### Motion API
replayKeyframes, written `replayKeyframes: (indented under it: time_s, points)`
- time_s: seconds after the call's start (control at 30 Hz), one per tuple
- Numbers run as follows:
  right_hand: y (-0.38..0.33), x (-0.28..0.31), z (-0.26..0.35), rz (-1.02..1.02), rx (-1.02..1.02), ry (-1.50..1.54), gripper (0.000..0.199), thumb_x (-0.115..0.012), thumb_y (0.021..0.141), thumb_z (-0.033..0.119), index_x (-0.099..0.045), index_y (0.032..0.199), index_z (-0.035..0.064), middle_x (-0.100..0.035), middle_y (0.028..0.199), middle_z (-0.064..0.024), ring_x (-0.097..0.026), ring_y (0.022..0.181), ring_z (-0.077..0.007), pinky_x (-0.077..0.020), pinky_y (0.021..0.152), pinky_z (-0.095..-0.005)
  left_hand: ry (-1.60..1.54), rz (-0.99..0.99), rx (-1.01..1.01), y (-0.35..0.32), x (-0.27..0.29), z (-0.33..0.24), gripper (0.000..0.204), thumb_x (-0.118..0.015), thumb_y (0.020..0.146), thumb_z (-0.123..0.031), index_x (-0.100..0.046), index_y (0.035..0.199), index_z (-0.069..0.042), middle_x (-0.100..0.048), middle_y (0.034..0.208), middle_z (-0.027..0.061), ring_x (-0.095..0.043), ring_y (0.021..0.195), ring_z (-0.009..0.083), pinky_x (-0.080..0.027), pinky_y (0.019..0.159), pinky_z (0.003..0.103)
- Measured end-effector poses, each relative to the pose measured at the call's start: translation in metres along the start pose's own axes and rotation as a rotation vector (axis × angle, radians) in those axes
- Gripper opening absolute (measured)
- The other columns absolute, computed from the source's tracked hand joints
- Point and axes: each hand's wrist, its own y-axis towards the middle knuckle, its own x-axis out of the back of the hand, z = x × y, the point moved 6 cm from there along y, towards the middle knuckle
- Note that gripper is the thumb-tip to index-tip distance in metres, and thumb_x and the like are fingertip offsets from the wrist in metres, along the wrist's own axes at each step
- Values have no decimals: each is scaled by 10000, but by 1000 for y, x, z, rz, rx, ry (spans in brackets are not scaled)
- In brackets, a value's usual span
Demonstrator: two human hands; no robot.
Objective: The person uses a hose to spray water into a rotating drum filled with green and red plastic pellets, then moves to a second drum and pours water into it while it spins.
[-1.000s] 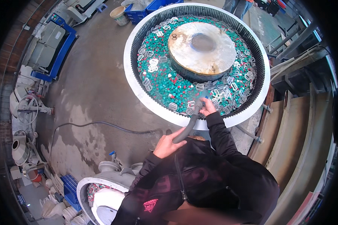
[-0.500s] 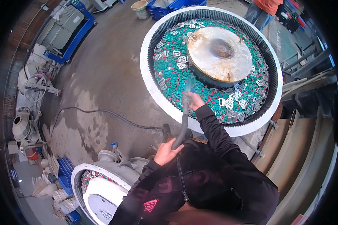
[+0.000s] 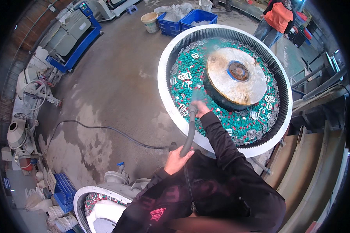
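Blue plastic crate (image 3: 64, 192) at lower left, just beside a small white-rimmed bowl (image 3: 105, 190). Black hose (image 3: 151, 147) stretched across damp floor (image 3: 116, 89). Next, left hand (image 3: 175, 160), thumb and fingers wrapped closed around the lower stretch of a thick grey hose (image 3: 189, 138), extending up over the near rim of a large ribbed bowl (image 3: 163, 77). Right hand (image 3: 200, 108) gripping the hose's upper end, fingertips partly hidden; pale spray (image 3: 198, 94) just beyond. Inside, green and red chips (image 3: 225, 116), scattered slide buckles (image 3: 184, 76), round central hub (image 3: 221, 70). Far right, curved rusty panels (image 3: 291, 167).
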Motion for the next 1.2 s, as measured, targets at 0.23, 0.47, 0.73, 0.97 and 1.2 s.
replayKeyframes:
  time_s: [0.23,0.47,0.73,0.97,1.2]
  points:
    - [6,-15,-3,-45,56,19,196,-535,772,142,-521,909,2,-562,753,-107,-575,592,-221,-485,444,-397,-62,67,-108,13,38,14,284,-670,820,-247,-636,1033,-61,-676,857,116,-659,779,182,-490,695,311]
    - [-18,-34,-3,-59,118,31,202,-524,772,123,-507,923,-11,-562,773,-126,-578,615,-233,-509,481,-410,163,135,-149,9,57,21,445,-629,840,-309,-517,1208,-84,-655,874,180,-637,831,358,-481,708,386]
    - [-24,-39,-3,-30,118,-6,223,-519,800,146,-500,970,3,-554,827,-123,-590,695,-257,-531,567,-438,120,142,-174,5,54,20,532,-614,847,-284,-406,1297,-88,-633,870,219,-614,849,408,-466,729,414]
    - [-16,-46,-7,23,82,4,241,-522,777,124,-490,972,-13,-549,814,-139,-587,686,-273,-542,568,-466,138,92,-201,4,56,17,499,-637,829,-224,-436,1257,-65,-626,814,210,-626,816,388,-469,691,407]
    - [-14,-50,-5,71,93,9,252,-527,777,112,-496,988,-23,-555,819,-144,-588,678,-274,-540,560,-459,68,50,-189,4,57,19,432,-651,812,-172,-489,1194,-53,-609,766,209,-641,746,357,-474,620,365]
